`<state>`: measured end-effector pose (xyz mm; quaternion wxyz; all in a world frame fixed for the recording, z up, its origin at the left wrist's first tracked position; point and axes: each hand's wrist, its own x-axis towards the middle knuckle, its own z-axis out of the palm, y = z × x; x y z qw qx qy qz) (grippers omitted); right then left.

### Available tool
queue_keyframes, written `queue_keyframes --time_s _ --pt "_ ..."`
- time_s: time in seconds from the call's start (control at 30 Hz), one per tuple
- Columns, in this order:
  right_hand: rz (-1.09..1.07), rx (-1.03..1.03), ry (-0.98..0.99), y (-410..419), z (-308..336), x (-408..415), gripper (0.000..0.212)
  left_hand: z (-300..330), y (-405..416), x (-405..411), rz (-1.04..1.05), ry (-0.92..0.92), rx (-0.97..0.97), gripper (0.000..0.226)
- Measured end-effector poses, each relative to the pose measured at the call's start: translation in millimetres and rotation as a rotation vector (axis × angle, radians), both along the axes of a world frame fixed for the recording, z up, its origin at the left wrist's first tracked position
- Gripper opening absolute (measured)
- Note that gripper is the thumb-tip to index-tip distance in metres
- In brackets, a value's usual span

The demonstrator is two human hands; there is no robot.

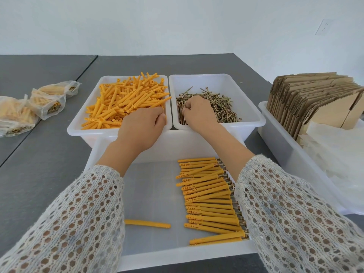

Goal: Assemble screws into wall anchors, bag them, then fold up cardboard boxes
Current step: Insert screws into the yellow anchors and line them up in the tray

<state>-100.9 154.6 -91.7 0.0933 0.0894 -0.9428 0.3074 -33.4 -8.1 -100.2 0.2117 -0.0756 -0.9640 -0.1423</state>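
- Here the left hand (pixel 142 128) reaches into the anchor bin (pixel 78 129), fingers curled on a yellow anchor (pixel 126 99); the right hand (pixel 198 113) pinches among the screws (pixel 220 107) in the next bin (pixel 254 115).
- An anchor seems light, stiff, ribbed plastic, best held at mid-body.
- The screws are thin, hard, sharp metal; I would take one near the head.
- Finished pairs (pixel 210 196) lie in rows in the near tray (pixel 149 251).

Left hand (pixel 141 127) in anchors (pixel 126 101), right hand (pixel 197 111) in screws (pixel 222 109)
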Motion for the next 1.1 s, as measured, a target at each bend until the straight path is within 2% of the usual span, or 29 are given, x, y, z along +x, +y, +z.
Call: queue_keyframes --time_s 0.13,0.3,0.47,0.83,1.1 --pt "-0.011 -0.004 0.047 -0.8 0.4 1.7 0.03 -0.2 0.5 0.3 0.005 0.001 -0.001 0.036" --pt "0.026 -0.049 0.05 -2.9 1.2 1.5 0.038 -0.4 0.3 0.1 0.002 0.007 -0.005 0.035" --pt "0.172 -0.105 0.025 -4.0 4.4 5.3 0.03 -0.3 0.2 0.0 0.002 0.003 0.002 0.035" --pt "0.178 -0.195 -0.003 -0.6 3.1 3.8 0.009 0.9 0.9 1.8 0.007 -0.009 0.019 0.035" --pt "0.417 -0.342 -0.013 0.9 8.6 7.9 0.027 1.6 2.6 -0.4 0.105 0.085 0.202 0.026"
